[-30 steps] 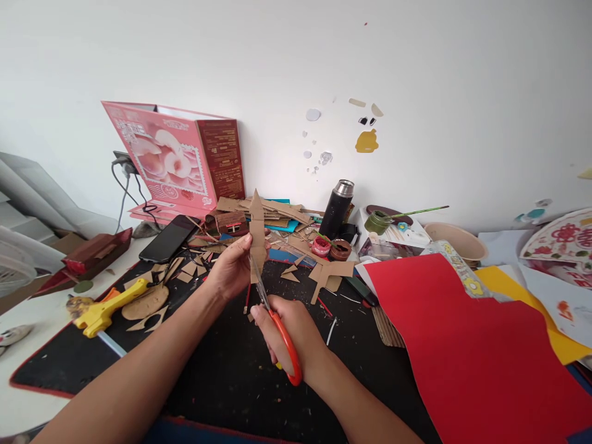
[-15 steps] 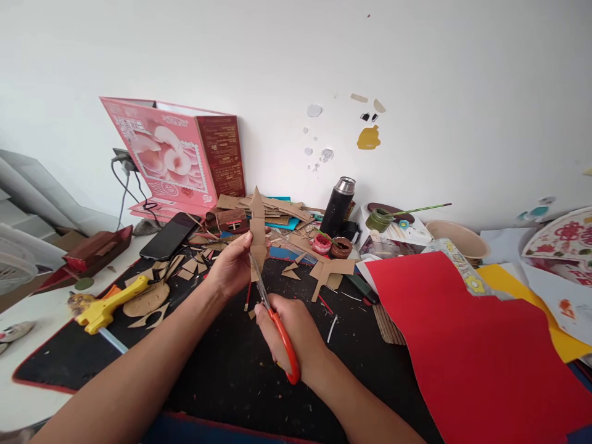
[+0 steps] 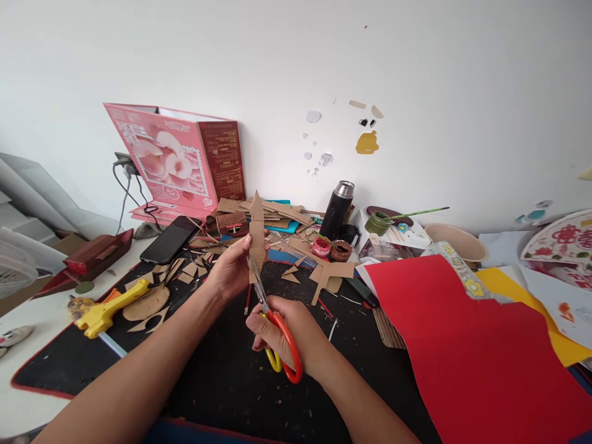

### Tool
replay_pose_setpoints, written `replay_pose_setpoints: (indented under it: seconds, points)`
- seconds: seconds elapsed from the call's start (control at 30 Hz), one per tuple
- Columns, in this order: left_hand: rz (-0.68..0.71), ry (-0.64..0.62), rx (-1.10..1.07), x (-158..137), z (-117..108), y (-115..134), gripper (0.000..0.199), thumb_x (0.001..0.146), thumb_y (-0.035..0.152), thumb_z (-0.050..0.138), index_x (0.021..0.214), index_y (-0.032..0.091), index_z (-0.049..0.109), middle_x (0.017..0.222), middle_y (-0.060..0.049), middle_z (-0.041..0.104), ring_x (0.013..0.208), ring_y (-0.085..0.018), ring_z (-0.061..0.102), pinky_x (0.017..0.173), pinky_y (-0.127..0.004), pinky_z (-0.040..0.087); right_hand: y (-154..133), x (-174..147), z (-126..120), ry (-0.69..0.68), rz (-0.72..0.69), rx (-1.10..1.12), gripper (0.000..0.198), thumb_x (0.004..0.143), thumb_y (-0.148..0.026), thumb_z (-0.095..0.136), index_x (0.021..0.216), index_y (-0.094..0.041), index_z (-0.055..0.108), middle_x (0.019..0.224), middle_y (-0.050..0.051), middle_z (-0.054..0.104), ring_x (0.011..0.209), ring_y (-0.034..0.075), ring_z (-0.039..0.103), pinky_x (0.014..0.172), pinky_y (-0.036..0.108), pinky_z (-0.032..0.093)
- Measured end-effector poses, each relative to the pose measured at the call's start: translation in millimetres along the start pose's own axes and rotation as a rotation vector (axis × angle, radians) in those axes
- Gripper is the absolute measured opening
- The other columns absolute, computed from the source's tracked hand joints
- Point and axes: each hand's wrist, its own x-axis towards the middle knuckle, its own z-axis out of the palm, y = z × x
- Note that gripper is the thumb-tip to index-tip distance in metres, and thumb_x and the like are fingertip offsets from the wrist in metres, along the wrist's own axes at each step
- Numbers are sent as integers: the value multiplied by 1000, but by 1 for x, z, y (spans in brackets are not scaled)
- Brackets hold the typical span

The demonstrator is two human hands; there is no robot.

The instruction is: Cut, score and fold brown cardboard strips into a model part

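Between the thumb and fingers of my left hand (image 3: 232,265) is a narrow cardboard piece (image 3: 257,223) with a pointed top, held upright. My right hand (image 3: 289,330) is closed on the scissors (image 3: 291,351), which have one red-orange and one yellow handle loop. The scissor blades point up and meet the lower end of the cardboard, just below my left fingers. To the right of the hands, branching cardboard cut-outs (image 3: 322,279) lie on the black mat (image 3: 222,376).
A yellow glue gun (image 3: 104,311) and a phone (image 3: 170,238) lie left. Cardboard scraps, open paint jars (image 3: 341,249) and a black flask (image 3: 337,209) stand behind. Red paper (image 3: 467,345) covers the right side. A pink box (image 3: 173,157) leans near the wall.
My right hand has spread the scissor handles, so the yellow loop now shows beside the red one. My left hand and the cardboard have hardly moved; the view has shifted slightly.
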Motion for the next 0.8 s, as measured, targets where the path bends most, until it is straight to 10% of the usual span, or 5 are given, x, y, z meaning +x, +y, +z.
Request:
replay_pose_setpoints:
  seconds: [0.8]
  points:
    - [-15, -35, -2, 0, -2, -1, 48, 73, 37, 101, 109, 11, 85, 86, -9, 84, 72, -19, 78, 71, -26, 64, -16, -5, 3, 97, 60, -183, 33, 106, -53, 67, 93, -22, 65, 52, -7, 56, 40, 12, 56, 46, 21, 40]
